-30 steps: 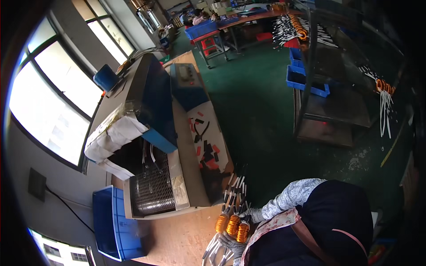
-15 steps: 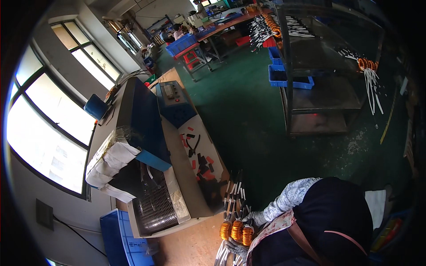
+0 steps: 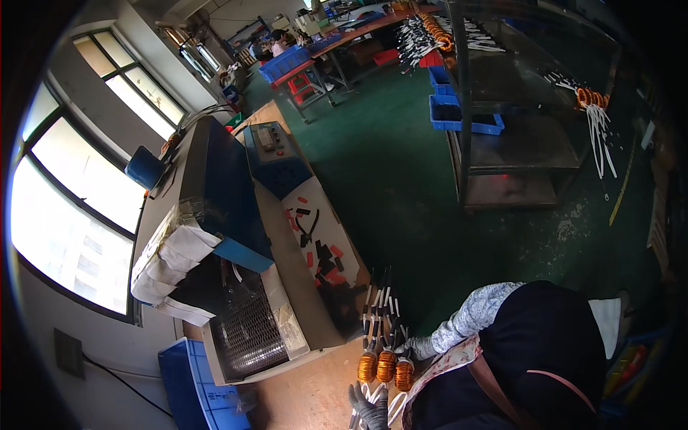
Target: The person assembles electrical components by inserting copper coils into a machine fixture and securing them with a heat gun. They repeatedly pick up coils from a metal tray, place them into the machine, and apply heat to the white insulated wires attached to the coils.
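Three copper-wound coils (image 3: 385,366) lie side by side at the front edge of the wooden bench (image 3: 308,390). Their far leads (image 3: 383,309) are white with black sleeves, and white leads come out on the near side. My left hand (image 3: 370,409), in a grey glove, lies over the near white leads, thumb and fingers apart, just short of the coils. My right hand (image 3: 417,348), also gloved, reaches in from the right. Its fingers close on the leads of the rightmost coil; the fingertips are partly hidden.
A blue-and-grey machine (image 3: 215,208) with a mesh conveyor (image 3: 249,340) stands left of the coils. Black and red sleeve pieces (image 3: 326,261) lie on its side tray. A blue crate (image 3: 193,380) sits below. A metal rack (image 3: 527,154) holding more coils (image 3: 592,98) stands at the back right.
My left hand has drawn back from the coils onto the near white leads, and its fingers have spread. My right hand stays beside the rightmost coil. The view has shifted slightly.
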Motion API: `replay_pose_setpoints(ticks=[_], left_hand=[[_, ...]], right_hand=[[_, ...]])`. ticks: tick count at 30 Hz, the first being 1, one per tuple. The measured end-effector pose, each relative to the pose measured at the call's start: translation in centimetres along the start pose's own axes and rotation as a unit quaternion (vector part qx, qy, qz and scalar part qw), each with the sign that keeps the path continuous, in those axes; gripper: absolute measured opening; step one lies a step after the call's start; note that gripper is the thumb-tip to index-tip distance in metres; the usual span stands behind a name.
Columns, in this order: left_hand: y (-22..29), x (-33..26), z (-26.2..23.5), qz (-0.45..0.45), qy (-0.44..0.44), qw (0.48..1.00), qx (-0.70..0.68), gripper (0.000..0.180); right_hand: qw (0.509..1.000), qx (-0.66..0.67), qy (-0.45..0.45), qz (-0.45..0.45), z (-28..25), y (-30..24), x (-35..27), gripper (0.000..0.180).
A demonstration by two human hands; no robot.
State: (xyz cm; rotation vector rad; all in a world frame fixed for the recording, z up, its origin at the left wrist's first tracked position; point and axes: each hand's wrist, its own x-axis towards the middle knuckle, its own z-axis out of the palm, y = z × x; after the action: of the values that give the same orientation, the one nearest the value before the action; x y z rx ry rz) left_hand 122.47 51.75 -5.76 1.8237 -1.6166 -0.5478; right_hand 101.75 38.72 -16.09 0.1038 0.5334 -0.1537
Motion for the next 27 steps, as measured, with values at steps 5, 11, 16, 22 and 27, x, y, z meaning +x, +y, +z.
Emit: replay_pose_setpoints(ticks=[5,11,16,22,27], left_hand=[[-2.6,3.8,1.0,-0.120,-0.020,0.987,-0.108,0.070],[-8.6,6.6,4.1,-0.194,-0.107,0.932,-0.288,0.044],[-8.0,8.1,3.5,-0.237,-0.170,0.899,-0.328,0.039],[-6.7,7.6,2.6,-0.252,-0.194,0.897,-0.306,0.046],[-6.7,5.3,3.2,-0.271,-0.157,0.900,-0.303,0.056]], right_hand=[[1.000,-0.007,-0.005,-0.006,-0.4,-0.2,0.1,0.021],[0.999,-0.027,-0.003,-0.037,-0.6,0.3,1.1,0.021],[0.988,-0.048,0.022,-0.144,1.9,1.7,0.8,0.025],[0.964,0.093,0.109,-0.224,4.1,2.5,2.9,0.020],[0.943,0.114,0.150,-0.274,3.2,3.8,3.6,0.013]])
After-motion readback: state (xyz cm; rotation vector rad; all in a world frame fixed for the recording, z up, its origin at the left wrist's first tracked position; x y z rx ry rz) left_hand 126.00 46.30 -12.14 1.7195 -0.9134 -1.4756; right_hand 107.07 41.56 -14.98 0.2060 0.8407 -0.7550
